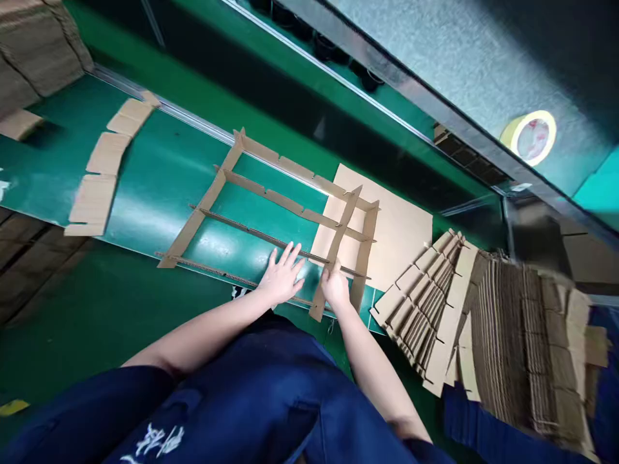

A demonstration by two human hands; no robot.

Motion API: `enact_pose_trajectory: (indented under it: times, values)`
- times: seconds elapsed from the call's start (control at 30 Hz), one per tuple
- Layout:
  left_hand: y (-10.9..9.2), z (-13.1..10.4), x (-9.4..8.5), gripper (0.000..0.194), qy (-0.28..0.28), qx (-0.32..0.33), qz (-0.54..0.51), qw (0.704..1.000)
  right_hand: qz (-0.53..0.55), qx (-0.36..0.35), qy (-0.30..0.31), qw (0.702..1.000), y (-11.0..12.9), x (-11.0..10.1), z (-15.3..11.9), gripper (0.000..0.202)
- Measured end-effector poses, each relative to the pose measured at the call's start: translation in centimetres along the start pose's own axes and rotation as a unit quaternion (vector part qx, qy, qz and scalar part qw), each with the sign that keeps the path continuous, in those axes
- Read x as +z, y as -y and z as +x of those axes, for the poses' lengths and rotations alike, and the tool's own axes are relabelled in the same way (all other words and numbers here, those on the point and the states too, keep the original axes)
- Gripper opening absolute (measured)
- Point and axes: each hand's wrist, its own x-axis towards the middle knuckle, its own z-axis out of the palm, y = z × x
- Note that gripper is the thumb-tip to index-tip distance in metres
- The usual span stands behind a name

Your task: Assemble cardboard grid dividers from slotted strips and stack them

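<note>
Right hand [336, 287] pinches a cardboard divider strip [337, 240], likely light and bendable, best held near joints [342, 225]; left hand [280, 278] splays, grasping nothing.

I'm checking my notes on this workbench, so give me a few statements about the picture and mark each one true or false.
1. The right hand grips a crosspiece of the cardboard grid. True.
2. The left hand is clenched into a fist. False: the left hand is open, fingers spread.
3. A flat cardboard sheet lies partly beneath the grid's right end. True.
4. The tape roll sits inside the grid. False: the tape roll is on the grey surface at upper right.
5. A loose slotted strip lies left of the grid on the green table. True.
</note>
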Motion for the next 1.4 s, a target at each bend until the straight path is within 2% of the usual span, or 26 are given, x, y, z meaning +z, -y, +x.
enact_pose_trajectory:
  times: [0.27, 0.47, 0.57, 0.67, 0.97, 1.07, 1.17, 1.23, 1.3, 1.4]
  values:
    - [-0.1, 0.3, -0.4, 0.057, 0.013, 0.000, -0.011, 1.000, -0.083, 0.008, 0.045, 0.996, 0.7, -0.6, 0.3, 0.058]
    - [0.0, 0.3, -0.5, 0.056, 0.013, -0.002, -0.015, 1.000, -0.015, 0.030, 0.027, 0.999, 0.7, -0.9, -1.1, 0.068]
    - [0.0, 0.4, -0.5, 0.056, 0.013, -0.003, -0.015, 1.000, -0.004, 0.030, 0.020, 0.999, 0.1, -0.1, -3.1, 0.074]
    - [0.0, 0.4, -0.5, 0.055, 0.019, -0.003, -0.015, 1.000, -0.018, 0.035, 0.032, 0.999, -0.2, 1.0, -4.4, 0.063]
    - [-0.2, 0.2, -0.5, 0.054, 0.016, -0.002, -0.010, 1.000, -0.015, 0.047, 0.033, 0.998, 0.1, 3.4, -3.8, 0.054]
    - [-0.3, 0.2, -0.4, 0.054, 0.012, -0.003, -0.005, 1.000, 0.007, 0.029, -0.002, 1.000, -0.6, 3.1, -4.1, 0.058]
    - [-0.3, 0.1, -0.3, 0.054, 0.008, 0.000, -0.006, 1.000, 0.044, -0.016, -0.141, 0.989, -1.0, 1.6, -2.7, 0.058]
    - [-0.3, 0.1, -0.2, 0.054, 0.006, 0.000, -0.007, 1.000, 0.058, -0.042, -0.228, 0.971, -0.8, 0.4, -0.3, 0.058]
    - [-0.3, 0.0, -0.2, 0.054, 0.005, -0.002, -0.009, 1.000, 0.069, -0.049, -0.251, 0.964, -0.3, -0.6, 2.9, 0.060]
    - [-0.3, 0.0, -0.2, 0.053, 0.006, -0.002, -0.010, 1.000, 0.116, -0.042, -0.200, 0.972, 0.6, -1.0, 7.3, 0.064]
